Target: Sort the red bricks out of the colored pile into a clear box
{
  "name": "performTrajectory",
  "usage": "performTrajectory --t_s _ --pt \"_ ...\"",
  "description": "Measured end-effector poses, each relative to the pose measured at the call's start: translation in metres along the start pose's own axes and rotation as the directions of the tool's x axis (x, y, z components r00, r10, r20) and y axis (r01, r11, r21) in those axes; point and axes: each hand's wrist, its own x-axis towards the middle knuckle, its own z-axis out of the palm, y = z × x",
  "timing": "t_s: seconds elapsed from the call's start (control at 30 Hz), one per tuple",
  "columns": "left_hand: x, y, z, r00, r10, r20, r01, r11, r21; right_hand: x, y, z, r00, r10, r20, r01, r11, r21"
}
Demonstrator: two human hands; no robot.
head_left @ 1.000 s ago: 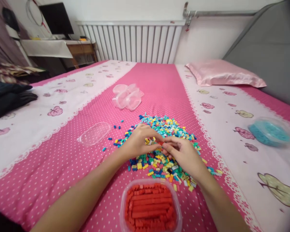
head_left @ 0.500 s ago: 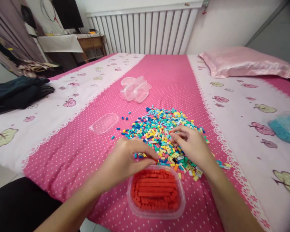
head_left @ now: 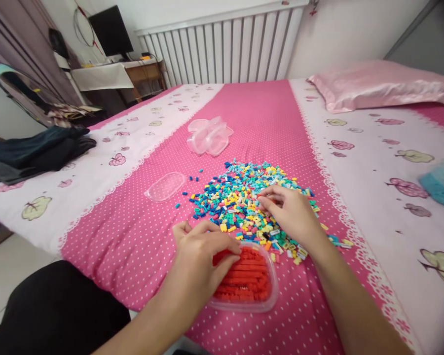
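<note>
Two bare hands are on my feed, and I take the tub [head_left: 244,306] of red bricks [head_left: 248,278] as my landmark. The left hand [head_left: 202,251] reaches over the tub's left side, thumb and forefinger nearly meeting above the red bricks; I cannot tell whether they pinch anything. The bricks inside lie packed in rows, and I judge them light and stiff, apt to snap apart if bent, so I would lift a row by both ends. The tub looks thin and slick; I would hold it under the rim. Beyond it, slightly right, the right hand [head_left: 292,214] pinches what looks like a small red brick [head_left: 259,195] above the loose bricks [head_left: 229,199]. That one should be hard and easily dropped; I would grip its long sides.

Under the tub, the bedspread [head_left: 259,113] is soft, wrinkled cloth, probably unsteady footing. Past the tub, left to right, I see dark clothes [head_left: 40,150], a desk [head_left: 99,78] with a monitor [head_left: 111,32], a clear lid [head_left: 166,186], overlapping clear plastic pieces [head_left: 209,137], a radiator [head_left: 222,54] and a pillow [head_left: 385,86]. Well right of the tub sits a blue-filled container [head_left: 442,185].
</note>
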Motion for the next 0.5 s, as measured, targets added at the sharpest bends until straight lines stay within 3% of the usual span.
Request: performTrajectory --t_s 0.37,0.5 --pt "-0.032 0.002 -0.008 0.998 0.033 0.046 -0.033 0.999 -0.001 -0.002 -0.003 -0.002 1.0 -0.002 0.0 0.002 1.0 -0.007" --pt "-0.032 0.008 -0.005 0.997 0.001 0.071 -0.004 0.999 0.033 -0.002 -0.005 -0.001 1.0 0.007 -0.01 -0.007 1.0 -0.007"
